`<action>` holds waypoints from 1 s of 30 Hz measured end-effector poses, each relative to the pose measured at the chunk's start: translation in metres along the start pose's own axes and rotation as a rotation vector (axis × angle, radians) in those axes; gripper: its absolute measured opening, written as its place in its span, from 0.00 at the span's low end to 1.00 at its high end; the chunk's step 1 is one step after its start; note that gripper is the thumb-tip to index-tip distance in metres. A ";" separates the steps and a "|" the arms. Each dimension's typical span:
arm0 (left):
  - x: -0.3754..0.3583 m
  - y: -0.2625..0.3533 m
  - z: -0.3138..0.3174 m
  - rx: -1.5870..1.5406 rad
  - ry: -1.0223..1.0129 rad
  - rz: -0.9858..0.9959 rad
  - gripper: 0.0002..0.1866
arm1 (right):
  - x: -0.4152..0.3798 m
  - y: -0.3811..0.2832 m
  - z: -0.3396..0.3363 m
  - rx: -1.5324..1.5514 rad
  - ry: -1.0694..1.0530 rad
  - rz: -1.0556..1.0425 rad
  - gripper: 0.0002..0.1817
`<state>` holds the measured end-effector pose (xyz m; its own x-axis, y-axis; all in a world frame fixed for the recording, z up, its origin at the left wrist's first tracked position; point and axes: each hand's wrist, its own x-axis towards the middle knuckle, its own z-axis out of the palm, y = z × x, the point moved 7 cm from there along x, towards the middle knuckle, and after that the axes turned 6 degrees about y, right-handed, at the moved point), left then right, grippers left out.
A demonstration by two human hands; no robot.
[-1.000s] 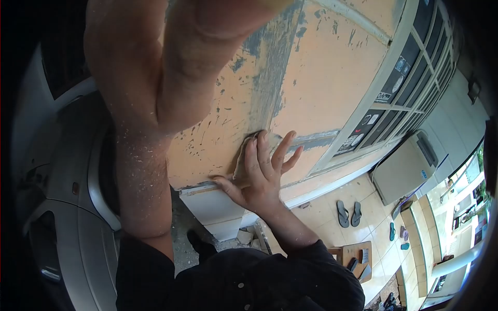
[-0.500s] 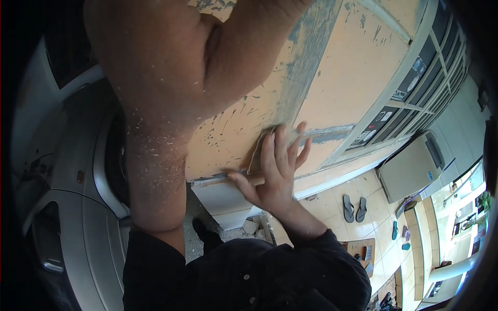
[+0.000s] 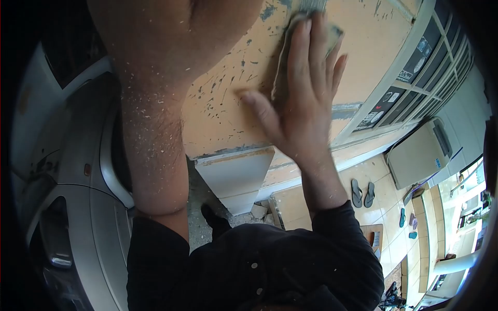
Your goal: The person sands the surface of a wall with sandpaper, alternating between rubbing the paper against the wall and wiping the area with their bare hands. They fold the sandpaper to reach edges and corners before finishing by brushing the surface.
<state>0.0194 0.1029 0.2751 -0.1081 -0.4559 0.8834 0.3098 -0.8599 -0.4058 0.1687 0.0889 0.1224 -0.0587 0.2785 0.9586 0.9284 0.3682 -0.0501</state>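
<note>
Right hand (image 3: 303,98) flat against the orange wall (image 3: 358,57), fingers spread and pointing toward 12 o'clock, thumb stuck out toward 9 o'clock. Under the fingers, a sheet of sandpaper (image 3: 332,36) pressed to the wall; edges showing at 12 and 1 o'clock of the fingertips and along the 9 o'clock side of the index finger. Sandpaper up near the top of the frame, over a grey scraped streak in the paint. Dark chips and scratches in the paint at 9 o'clock of the hand.

Left arm (image 3: 155,119) raised close to the camera, filling the upper left, dusted with pale specks. Left hand itself out of frame past the top edge; open or closed, cannot tell.

Black sleeve (image 3: 345,243) on the right forearm, black shirt across the bottom with small buttons.

At 6 o'clock of the right hand, the wall's lower edge and a white block (image 3: 236,176) jutting out beneath it. At 3 o'clock, a window grille (image 3: 430,57) with dark panes and stickers. At 4 o'clock, a grey box (image 3: 420,155) against the wall base, and a pair of sandals (image 3: 363,193) on pale floor tiles. At 8 o'clock, a silver car (image 3: 78,207) along the left side.
</note>
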 end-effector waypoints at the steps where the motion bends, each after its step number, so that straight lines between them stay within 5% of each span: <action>1: 0.000 0.003 -0.002 0.004 0.003 -0.011 0.15 | -0.022 -0.001 0.007 0.023 -0.018 0.023 0.49; 3: 0.000 0.009 -0.001 0.008 0.022 -0.013 0.15 | -0.119 -0.008 0.038 -0.041 -0.132 0.138 0.51; 5: 0.000 0.017 0.000 0.026 0.037 0.012 0.15 | -0.167 -0.018 0.050 -0.090 -0.126 0.039 0.58; 9: 0.001 0.011 0.007 -0.030 -0.008 -0.020 0.15 | -0.062 -0.014 0.017 -0.280 -0.100 -0.073 0.55; 12: 0.001 0.008 -0.002 -0.092 -0.022 -0.062 0.15 | 0.019 -0.010 -0.016 -0.131 -0.090 -0.048 0.50; 15: -0.002 0.000 -0.006 -0.112 0.013 -0.077 0.15 | 0.017 -0.004 -0.013 -0.095 -0.065 -0.071 0.49; 21: -0.004 0.003 0.000 -0.118 0.103 -0.064 0.15 | -0.119 0.000 0.027 0.065 -0.216 0.116 0.45; 24: -0.004 -0.006 0.006 -0.111 0.080 -0.092 0.15 | -0.065 0.003 0.009 -0.177 -0.126 -0.052 0.45; 27: -0.004 -0.009 0.003 -0.149 0.053 -0.104 0.15 | 0.039 0.005 -0.024 -0.163 -0.007 -0.105 0.33; 30: -0.001 -0.008 0.003 -0.171 0.056 -0.090 0.15 | 0.072 0.002 -0.026 -0.430 0.270 -0.249 0.45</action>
<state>0.0199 0.1110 0.2781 -0.1822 -0.3834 0.9054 0.1320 -0.9220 -0.3639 0.1757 0.0862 0.1982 -0.2513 -0.0284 0.9675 0.9679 -0.0164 0.2509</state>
